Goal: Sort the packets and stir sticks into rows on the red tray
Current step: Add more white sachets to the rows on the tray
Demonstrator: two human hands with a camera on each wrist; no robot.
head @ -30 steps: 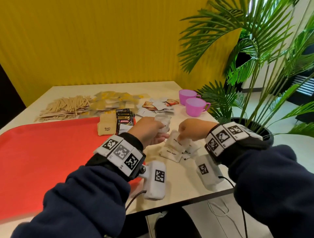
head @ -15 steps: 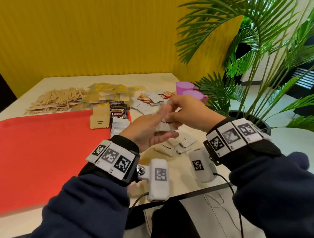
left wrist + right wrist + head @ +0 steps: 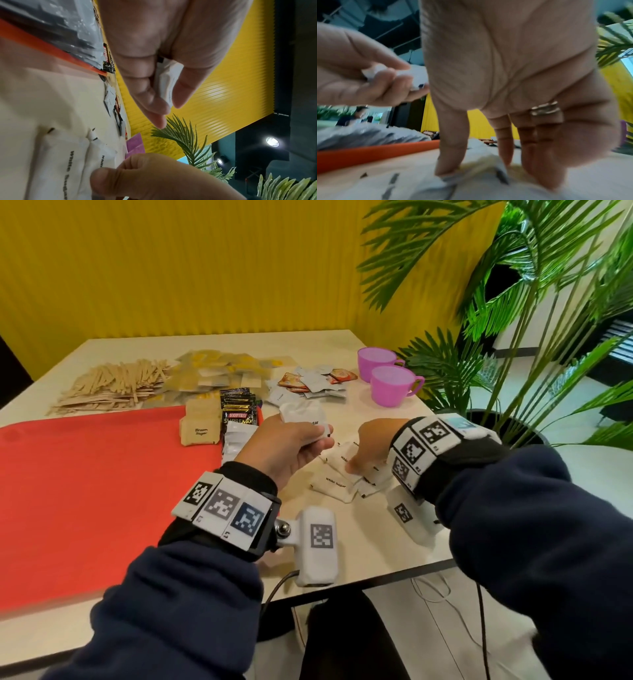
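My left hand (image 3: 317, 436) hovers just right of the red tray (image 3: 85, 491) and grips a small stack of white sugar packets (image 3: 303, 419); the wrist view shows that stack (image 3: 167, 83) pinched between thumb and fingers. My right hand (image 3: 354, 465) is down on the loose white sugar packets (image 3: 334, 484) lying on the table. Its thumb and fingertips (image 3: 447, 167) pinch one packet (image 3: 481, 166) there. At the tray's far right corner sit brown sugar packets (image 3: 200, 428), black coffee packets (image 3: 238, 414) and white packets (image 3: 236, 441).
Beyond the tray lie a heap of wooden stir sticks (image 3: 116, 385), yellow packets (image 3: 212, 371) and a mixed pile of white and red packets (image 3: 315, 381). Two pink cups (image 3: 394, 385) stand at the far right edge. A potted palm (image 3: 513, 371) crowds the table's right side.
My right hand passed a packet up to the left hand's stack, then dropped back onto the packets on the table. The left hand kept its stack and moved slightly back.
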